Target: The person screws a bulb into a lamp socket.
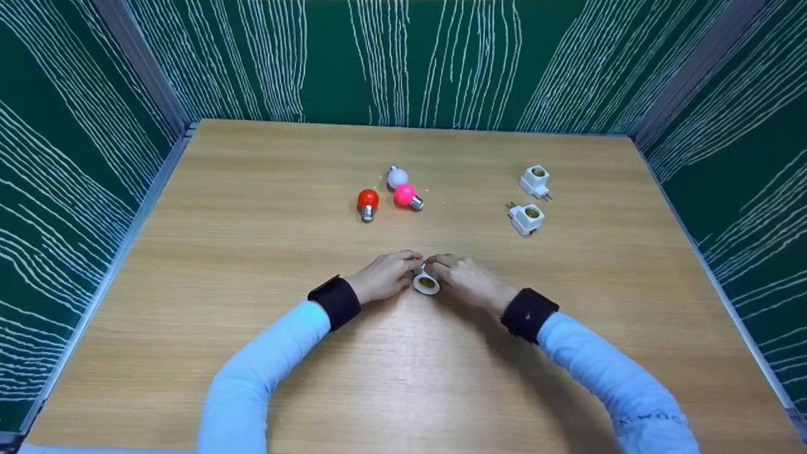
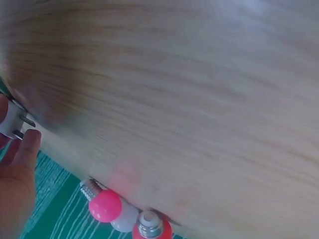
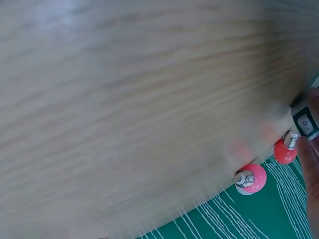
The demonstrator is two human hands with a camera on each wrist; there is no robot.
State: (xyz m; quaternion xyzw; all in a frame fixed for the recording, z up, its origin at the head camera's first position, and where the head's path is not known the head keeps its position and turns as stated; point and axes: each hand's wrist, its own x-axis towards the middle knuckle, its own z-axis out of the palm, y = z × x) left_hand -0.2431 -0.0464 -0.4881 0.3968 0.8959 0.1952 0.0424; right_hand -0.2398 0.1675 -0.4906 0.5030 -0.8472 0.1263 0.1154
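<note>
Low over the middle of the table, a white plug-in lamp socket (image 1: 427, 285) sits between my two hands, its round opening facing the head camera. My left hand (image 1: 386, 276) grips it from the left, and my right hand (image 1: 470, 282) holds it from the right with bent fingers. Two metal prongs (image 2: 27, 121) stick out of the socket at the left edge of the left wrist view, close to a fingertip. The right wrist view shows a rocker switch (image 3: 304, 123) on its side. Fingers hide part of the socket's body.
Beyond my hands lie a red bulb (image 1: 368, 199), a pink bulb (image 1: 404, 194) and a white bulb (image 1: 397, 176), the last two close together. Two more white lamp sockets, one farther back (image 1: 536, 180) and one nearer (image 1: 527, 219), lie right of them. Green panels (image 1: 328, 63) border the table.
</note>
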